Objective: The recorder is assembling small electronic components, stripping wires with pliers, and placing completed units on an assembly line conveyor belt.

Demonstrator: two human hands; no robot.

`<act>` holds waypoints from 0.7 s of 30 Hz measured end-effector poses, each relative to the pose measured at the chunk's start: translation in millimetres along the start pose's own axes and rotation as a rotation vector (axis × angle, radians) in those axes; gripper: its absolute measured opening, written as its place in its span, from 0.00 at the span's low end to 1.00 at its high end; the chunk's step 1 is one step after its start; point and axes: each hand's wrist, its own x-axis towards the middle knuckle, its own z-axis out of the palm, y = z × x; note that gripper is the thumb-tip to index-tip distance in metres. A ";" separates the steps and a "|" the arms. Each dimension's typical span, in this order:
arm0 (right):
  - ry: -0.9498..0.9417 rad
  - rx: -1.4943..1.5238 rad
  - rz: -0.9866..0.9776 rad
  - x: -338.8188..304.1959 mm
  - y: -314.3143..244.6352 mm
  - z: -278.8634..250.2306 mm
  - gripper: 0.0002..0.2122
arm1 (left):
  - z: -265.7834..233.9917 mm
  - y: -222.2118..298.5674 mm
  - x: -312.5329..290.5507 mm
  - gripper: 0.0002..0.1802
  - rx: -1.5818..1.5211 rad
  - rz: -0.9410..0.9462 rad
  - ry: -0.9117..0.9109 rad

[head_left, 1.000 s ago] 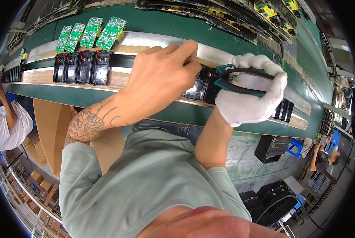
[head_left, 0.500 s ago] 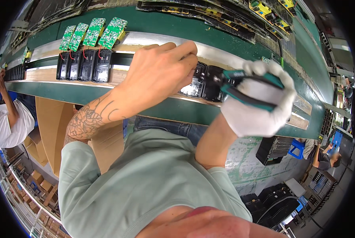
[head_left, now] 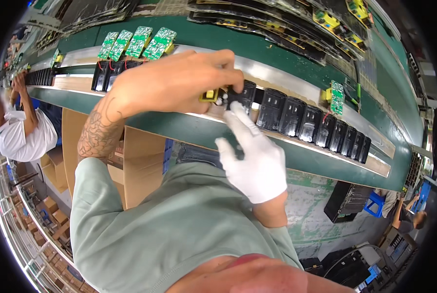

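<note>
My left hand (head_left: 179,80), bare with a tattooed forearm, reaches over the row with its fingers closed. Below its fingers a circuit board shows its yellow transformer (head_left: 209,95) and small parts; most of the board is hidden by the hand. Beside it is a black plastic case (head_left: 245,96), which the left fingertips meet. In a white glove, my right hand (head_left: 255,163) has its fingers apart, with the fingertips at the near edge of that case. The green-handled pliers are not visible in it. More black cases (head_left: 271,110) stand in line to the right.
Green circuit boards (head_left: 160,44) on red wires lean above cases at left; another board (head_left: 337,97) stands at right. Stacked black trays (head_left: 257,22) hold yellow-parted boards at the back. A cardboard box (head_left: 142,156) is below the bench. A co-worker (head_left: 25,122) sits far left.
The pliers have gone from my right hand, which has moved left to the case and opened its fingers. A board with a yellow transformer now shows under my left hand. The view has shifted.
</note>
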 end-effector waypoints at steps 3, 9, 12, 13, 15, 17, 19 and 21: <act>-0.067 -0.091 0.039 1.3 0.6 0.9 0.20 | -23.5 9.0 15.4 0.17 0.075 -0.028 -0.111; -0.069 -0.089 0.024 0.0 1.3 0.9 0.19 | -11.5 -1.9 52.7 0.19 0.006 -0.144 -0.037; -0.081 -0.096 0.014 -0.5 0.6 1.7 0.19 | 19.4 -11.9 48.9 0.21 0.272 -0.022 0.370; -0.081 -0.097 0.017 -0.5 1.7 2.4 0.20 | 27.7 -14.4 49.4 0.22 0.358 0.027 0.502; -0.103 -0.087 0.023 0.1 0.6 -1.7 0.19 | 42.4 -6.1 41.8 0.23 0.338 0.029 0.461; -0.161 -0.063 0.005 2.9 -0.1 -7.7 0.19 | 53.2 7.5 27.0 0.23 0.316 0.007 0.393; -0.197 -0.039 -0.017 2.9 3.8 -9.9 0.19 | 50.6 8.4 17.3 0.24 0.316 -0.018 0.357; -0.176 0.222 -0.023 -8.5 15.0 -18.4 0.18 | 39.9 5.7 5.2 0.24 0.366 -0.113 0.317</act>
